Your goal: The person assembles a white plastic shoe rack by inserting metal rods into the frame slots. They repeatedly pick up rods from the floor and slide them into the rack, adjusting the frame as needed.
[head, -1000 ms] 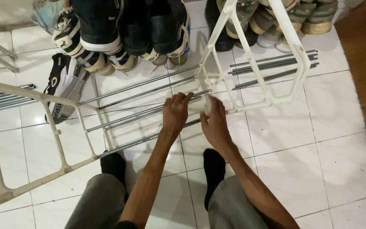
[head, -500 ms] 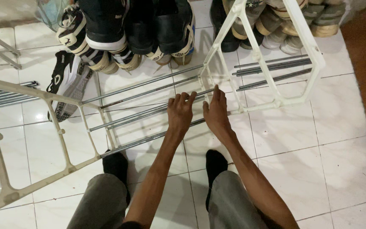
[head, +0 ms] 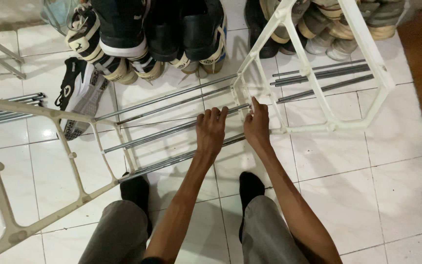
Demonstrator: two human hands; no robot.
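On the white tiled floor point(head: 348, 195), a half-built shoe rack is lying on its side, seen from above. Going left to right: a cream plastic side frame point(head: 50, 115) is leaning at the left, and several metal rods point(head: 172, 129) are running from it, rising slightly rightward, toward a second cream side frame point(head: 318, 63). The left hand point(head: 211, 132) is lying palm down, fingers curled over one middle rod near its right end. Just beside it, the right hand point(head: 256, 128) is pinching that rod's tip where it is meeting the second frame's lower corner, so the right hand is nearer the joint. Loose rods point(head: 318, 76) are lying beyond. Shoes point(head: 147, 34) are lining the top edge. Both black socked feet point(head: 250, 188) are showing below.
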